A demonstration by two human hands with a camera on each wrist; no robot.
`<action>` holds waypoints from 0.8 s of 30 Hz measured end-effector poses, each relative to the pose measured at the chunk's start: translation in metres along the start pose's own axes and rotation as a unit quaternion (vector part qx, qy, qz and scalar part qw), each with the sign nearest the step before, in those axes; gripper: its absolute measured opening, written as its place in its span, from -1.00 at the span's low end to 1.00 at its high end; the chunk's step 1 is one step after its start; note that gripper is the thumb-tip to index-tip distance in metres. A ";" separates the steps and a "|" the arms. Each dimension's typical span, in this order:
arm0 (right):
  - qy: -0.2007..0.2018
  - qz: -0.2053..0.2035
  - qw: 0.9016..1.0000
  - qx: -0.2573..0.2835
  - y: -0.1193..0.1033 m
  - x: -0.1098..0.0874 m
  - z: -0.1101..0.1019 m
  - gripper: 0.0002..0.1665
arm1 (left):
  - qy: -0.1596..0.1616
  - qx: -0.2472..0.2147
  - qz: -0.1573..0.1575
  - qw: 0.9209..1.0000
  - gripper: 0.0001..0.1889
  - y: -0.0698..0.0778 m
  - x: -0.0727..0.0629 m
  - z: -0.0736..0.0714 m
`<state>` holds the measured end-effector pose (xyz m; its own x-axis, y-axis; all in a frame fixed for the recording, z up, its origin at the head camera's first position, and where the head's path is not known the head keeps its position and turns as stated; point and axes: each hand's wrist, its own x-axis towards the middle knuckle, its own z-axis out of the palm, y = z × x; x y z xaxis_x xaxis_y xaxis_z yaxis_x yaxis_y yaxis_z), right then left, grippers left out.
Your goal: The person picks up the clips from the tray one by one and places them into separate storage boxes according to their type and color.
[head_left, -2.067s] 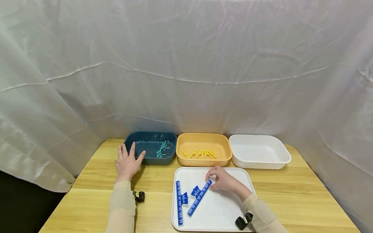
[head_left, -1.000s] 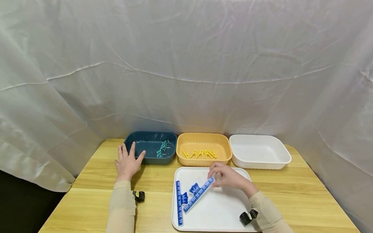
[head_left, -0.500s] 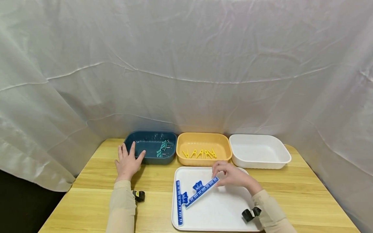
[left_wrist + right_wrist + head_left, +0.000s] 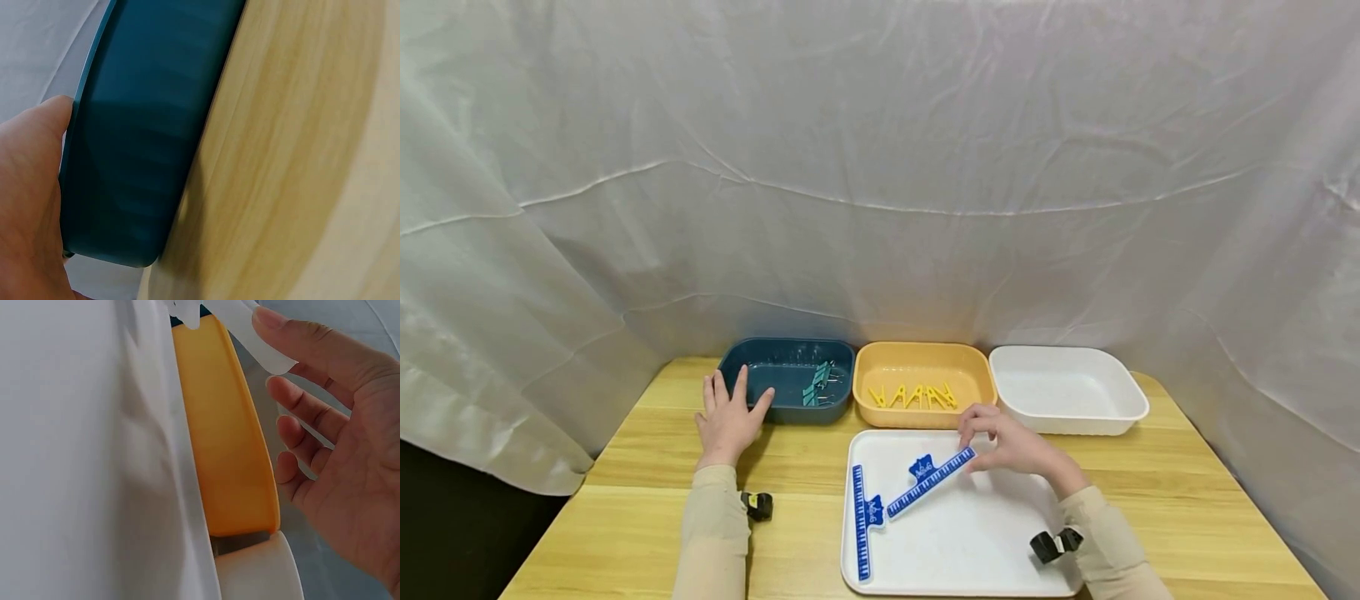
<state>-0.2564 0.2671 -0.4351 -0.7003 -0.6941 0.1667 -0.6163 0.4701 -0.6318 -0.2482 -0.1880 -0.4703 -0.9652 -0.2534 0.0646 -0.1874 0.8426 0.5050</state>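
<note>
My right hand (image 4: 1017, 446) pinches one end of a long blue sheet-music clip (image 4: 929, 484) with a piano-key pattern, above the white tray (image 4: 970, 554). In the right wrist view, the clip's pale underside (image 4: 265, 353) shows at the thumb and forefinger, while the other fingers curl loosely. A second blue clip (image 4: 862, 533) of the same kind lies along the tray's left side. With fingers spread and fairly straight, my left hand (image 4: 727, 423) rests at the left front rim of the dark teal bin (image 4: 793, 414). The left wrist view has its thumb (image 4: 53, 115) at that rim.
Behind the tray, the teal bin holds teal binder clips (image 4: 817, 385). Beside it, a yellow bin (image 4: 925, 358) contains several yellow clothespins (image 4: 917, 395). A white bin (image 4: 1067, 421) stands at the right of the row, on the wooden table (image 4: 1165, 500). A pale curtain hangs behind.
My right hand has moved right and away from me, lifting the pinched clip. The clip has swung to a flatter slant and away from the second clip. The left hand stays put.
</note>
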 end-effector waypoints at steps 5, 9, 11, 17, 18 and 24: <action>0.008 0.011 1.000 -0.018 0.002 -0.002 -0.005 -0.75 | -0.001 -0.005 -0.001 1.000 -0.11 0.000 0.000 0.000; 0.013 0.012 1.000 -0.023 0.000 -0.005 -0.009 -0.76 | 0.001 -0.005 0.000 1.000 -0.12 0.000 0.000 0.000; 0.017 0.015 0.999 -0.029 0.000 -0.005 -0.011 -0.77 | -0.001 -0.004 0.001 1.000 -0.11 0.000 -0.001 0.000; 0.030 0.043 0.998 -0.038 0.000 -0.007 -0.017 -0.76 | -0.002 -0.004 0.003 1.000 -0.11 0.000 -0.001 -0.001; 0.033 0.046 0.998 -0.037 0.000 -0.008 -0.018 -0.76 | -0.002 -0.004 0.003 1.000 -0.11 0.000 -0.001 -0.001; 0.058 0.051 0.996 -0.034 -0.001 -0.011 -0.026 -0.74 | -0.003 -0.005 0.000 1.000 -0.13 0.000 0.000 0.000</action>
<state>-0.2575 0.2884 -0.4172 -0.7947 -0.5756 0.1929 -0.5602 0.5730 -0.5982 -0.2484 -0.1882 -0.4701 -0.9662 -0.2505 0.0605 -0.1849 0.8375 0.5142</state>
